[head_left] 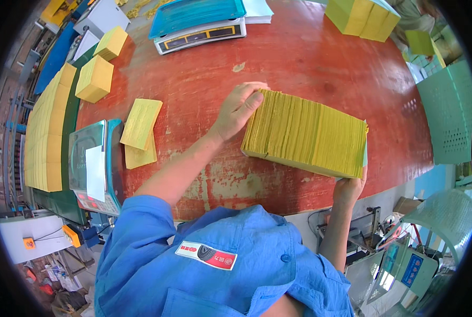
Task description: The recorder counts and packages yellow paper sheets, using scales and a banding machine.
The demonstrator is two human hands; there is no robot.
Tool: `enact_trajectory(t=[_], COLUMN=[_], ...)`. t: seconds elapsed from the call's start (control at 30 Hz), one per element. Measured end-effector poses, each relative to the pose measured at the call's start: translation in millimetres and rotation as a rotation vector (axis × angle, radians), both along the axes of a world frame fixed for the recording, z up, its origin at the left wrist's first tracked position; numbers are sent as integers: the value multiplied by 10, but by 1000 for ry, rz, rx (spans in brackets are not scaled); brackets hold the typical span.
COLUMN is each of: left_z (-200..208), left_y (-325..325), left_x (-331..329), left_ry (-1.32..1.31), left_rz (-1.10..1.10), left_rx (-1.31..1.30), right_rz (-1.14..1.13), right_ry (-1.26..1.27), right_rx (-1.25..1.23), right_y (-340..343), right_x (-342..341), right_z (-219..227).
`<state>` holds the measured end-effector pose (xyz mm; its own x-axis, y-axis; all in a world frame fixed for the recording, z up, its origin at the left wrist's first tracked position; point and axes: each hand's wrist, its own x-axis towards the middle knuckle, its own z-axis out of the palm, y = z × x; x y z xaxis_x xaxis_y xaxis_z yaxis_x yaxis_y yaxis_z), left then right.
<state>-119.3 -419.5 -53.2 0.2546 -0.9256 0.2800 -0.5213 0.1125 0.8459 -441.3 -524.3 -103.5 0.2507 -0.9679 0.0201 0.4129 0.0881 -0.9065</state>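
A long block of many thin yellow paper sheets [307, 132], stacked on edge, lies slantwise between my hands over the red table. My left hand [241, 110] presses on its far left end, thumb along the top edge and fingers behind. At the near right corner my right hand [350, 186] holds the other end from below, its fingers mostly hidden by the block. A pale sheet or card shows at that right end. Two smaller yellow paper stacks [141, 124] lie on the table to the left of my left forearm, one partly over the other.
A teal-trayed scale [201, 37] stands at the far side of the red table [299, 58]; another scale [95, 164] is at the left. Yellow paper blocks [94, 79] line the left edge, more [361, 20] sit far right. A green perforated panel [450, 113] borders the right side.
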Motion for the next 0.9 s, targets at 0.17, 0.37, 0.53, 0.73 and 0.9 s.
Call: enact_trajectory(t=[0.17,0.37,0.53,0.73,0.9], left_z=[-66,33,16,-14,-45], left_y=[-107,-116,-152,-128,-242], left_x=[-175,-186,-275,-234,-375], left_ry=[878,840,1013,983,892], left_rz=[-179,-120,-46,-66,-45], left_rx=[-128,-36,-53,-31,-50], right_rz=[-15,-21,-57,-27,-29], right_ry=[-8,-13,115,15,-16], right_rx=[18,17,-27,-7,33], right_y=[30,33,21,53,35], right_x=[16,24,-9,38,16], right_z=[42,40,-28,34,16])
